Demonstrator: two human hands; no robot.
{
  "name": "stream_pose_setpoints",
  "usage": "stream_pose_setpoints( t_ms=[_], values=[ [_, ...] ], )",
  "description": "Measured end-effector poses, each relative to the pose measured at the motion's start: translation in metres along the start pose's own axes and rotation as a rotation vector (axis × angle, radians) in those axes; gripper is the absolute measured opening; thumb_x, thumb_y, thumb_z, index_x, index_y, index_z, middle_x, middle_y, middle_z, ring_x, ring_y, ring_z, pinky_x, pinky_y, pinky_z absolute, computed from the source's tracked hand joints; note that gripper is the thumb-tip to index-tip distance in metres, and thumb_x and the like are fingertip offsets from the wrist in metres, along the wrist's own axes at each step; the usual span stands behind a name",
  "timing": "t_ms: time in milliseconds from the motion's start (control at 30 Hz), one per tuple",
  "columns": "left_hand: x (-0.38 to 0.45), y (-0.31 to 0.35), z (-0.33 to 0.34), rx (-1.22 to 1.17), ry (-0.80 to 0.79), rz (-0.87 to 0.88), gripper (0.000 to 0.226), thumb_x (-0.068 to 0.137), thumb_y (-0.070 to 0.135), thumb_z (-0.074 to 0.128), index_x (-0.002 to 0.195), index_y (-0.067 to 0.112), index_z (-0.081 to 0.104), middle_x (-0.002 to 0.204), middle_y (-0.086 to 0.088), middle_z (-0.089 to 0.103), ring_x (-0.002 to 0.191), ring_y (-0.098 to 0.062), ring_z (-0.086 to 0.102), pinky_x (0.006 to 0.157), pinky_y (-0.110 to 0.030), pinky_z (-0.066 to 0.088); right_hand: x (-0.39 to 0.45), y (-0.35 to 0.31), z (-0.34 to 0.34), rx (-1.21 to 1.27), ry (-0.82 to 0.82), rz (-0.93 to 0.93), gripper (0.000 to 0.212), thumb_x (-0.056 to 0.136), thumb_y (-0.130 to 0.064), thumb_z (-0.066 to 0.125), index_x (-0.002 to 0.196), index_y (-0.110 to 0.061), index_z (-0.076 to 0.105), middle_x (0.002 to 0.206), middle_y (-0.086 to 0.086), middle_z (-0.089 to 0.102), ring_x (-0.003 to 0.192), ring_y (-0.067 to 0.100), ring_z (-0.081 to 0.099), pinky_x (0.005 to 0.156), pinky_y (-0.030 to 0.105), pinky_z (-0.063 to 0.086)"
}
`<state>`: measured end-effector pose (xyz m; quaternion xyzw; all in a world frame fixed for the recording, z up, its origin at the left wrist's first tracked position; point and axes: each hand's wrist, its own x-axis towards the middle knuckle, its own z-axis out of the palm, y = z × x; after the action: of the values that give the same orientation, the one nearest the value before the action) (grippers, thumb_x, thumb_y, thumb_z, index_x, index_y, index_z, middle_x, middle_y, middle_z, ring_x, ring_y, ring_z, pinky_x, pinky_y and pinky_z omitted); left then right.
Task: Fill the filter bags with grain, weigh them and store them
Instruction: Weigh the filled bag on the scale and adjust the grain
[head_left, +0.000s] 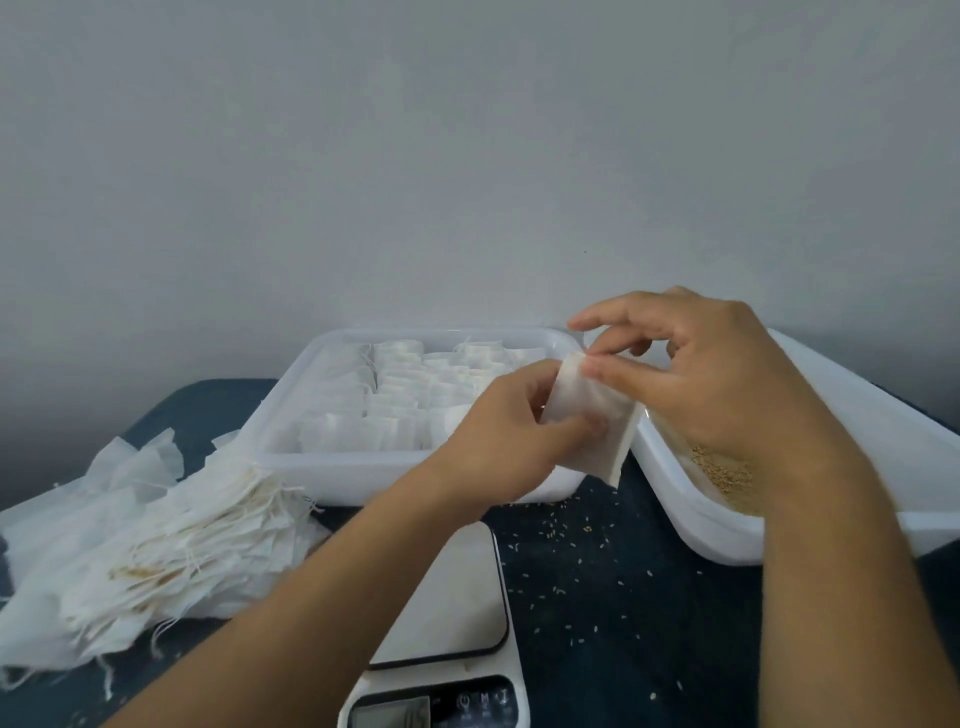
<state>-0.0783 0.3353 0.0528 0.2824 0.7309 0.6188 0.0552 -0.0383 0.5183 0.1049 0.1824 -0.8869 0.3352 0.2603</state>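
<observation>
Head view, left to right: heap of empty filter bags (156, 530) on counter; storage tray (291, 415) of filled bags; scale (457, 587) near. Above, left hand (498, 421) pinching held bag (587, 415) low, right hand (691, 374) pinching its mouth. Grain tray (727, 530) right. Likely light, limp, tearable; best gripped at mouth edges.

Both hands raised over the table (597, 597), sharing one filter bag (597, 421). Left hand (498, 431) gripping the bag's lower side, fingers curled round it; right hand (691, 374) pinching its top edge, index finger held out. Behind: a white tray (291, 415) packed with rows of bags. At right: a second tray (701, 530) holding grain (722, 475). At left: a loose heap of bags (145, 540) with strings. Below the wrists: a scale (457, 613), display dim. Stray grains (571, 525) scattered on the dark cloth.
</observation>
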Motion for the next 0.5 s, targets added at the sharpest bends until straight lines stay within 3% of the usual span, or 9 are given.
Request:
stream_pose_setpoints(
  t_ms=[100,167,300,367,433,500],
  values=[
    [-0.026,-0.006,-0.012,-0.112,0.089,0.022,0.015,0.09,0.012,0.071,0.087,0.027,0.07,0.082,0.005,0.069,0.079,-0.009,0.062,0.075,-0.024,0.052,0.002,-0.014,0.012,0.024,-0.002,-0.061,0.031,0.088,-0.04,0.077,0.117,-0.048,0.069,0.101,-0.03,0.07,0.093,0.0,0.058,0.074,0.005,0.038],
    [-0.041,-0.014,-0.023,-0.199,0.163,0.014,0.017,0.087,0.012,0.074,0.082,0.029,0.071,0.082,0.004,0.069,0.08,-0.011,0.063,0.074,-0.025,0.053,0.005,-0.017,0.021,0.078,-0.033,-0.017,0.037,0.088,-0.056,0.069,0.124,-0.048,0.065,0.11,-0.029,0.068,0.097,-0.003,0.061,0.075,0.012,0.043],
    [-0.065,-0.027,-0.044,-0.306,0.304,-0.005,0.013,0.093,0.005,0.072,0.092,0.019,0.072,0.087,0.0,0.074,0.081,-0.011,0.068,0.071,-0.021,0.055,0.003,-0.013,0.044,0.048,-0.329,0.144,0.06,0.079,-0.077,0.054,0.131,-0.048,0.06,0.11,-0.04,0.062,0.105,-0.013,0.06,0.086,0.02,0.049],
    [-0.073,-0.031,-0.052,-0.324,0.356,-0.001,0.011,0.094,0.005,0.071,0.095,0.016,0.071,0.088,-0.001,0.075,0.084,-0.012,0.069,0.073,-0.021,0.055,-0.006,-0.015,0.063,0.122,-0.362,0.172,0.044,0.083,-0.071,0.058,0.116,-0.044,0.068,0.102,-0.031,0.068,0.096,-0.01,0.064,0.081,0.018,0.05],
    [-0.079,-0.035,-0.058,-0.321,0.367,0.003,0.013,0.094,0.007,0.071,0.093,0.019,0.071,0.089,0.0,0.075,0.086,-0.012,0.07,0.074,-0.02,0.055,-0.018,-0.021,0.085,0.192,-0.22,0.152,0.022,0.091,-0.055,0.066,0.09,-0.034,0.072,0.084,-0.019,0.07,0.079,-0.003,0.064,0.068,0.012,0.047],
    [-0.084,-0.039,-0.06,-0.31,0.352,0.0,0.015,0.094,0.009,0.071,0.092,0.024,0.072,0.09,0.002,0.076,0.086,-0.01,0.071,0.075,-0.019,0.054,-0.029,-0.027,0.102,0.156,-0.064,0.107,0.021,0.095,-0.042,0.068,0.078,-0.03,0.071,0.078,-0.017,0.069,0.073,0.001,0.063,0.064,0.011,0.045]
  ],
)
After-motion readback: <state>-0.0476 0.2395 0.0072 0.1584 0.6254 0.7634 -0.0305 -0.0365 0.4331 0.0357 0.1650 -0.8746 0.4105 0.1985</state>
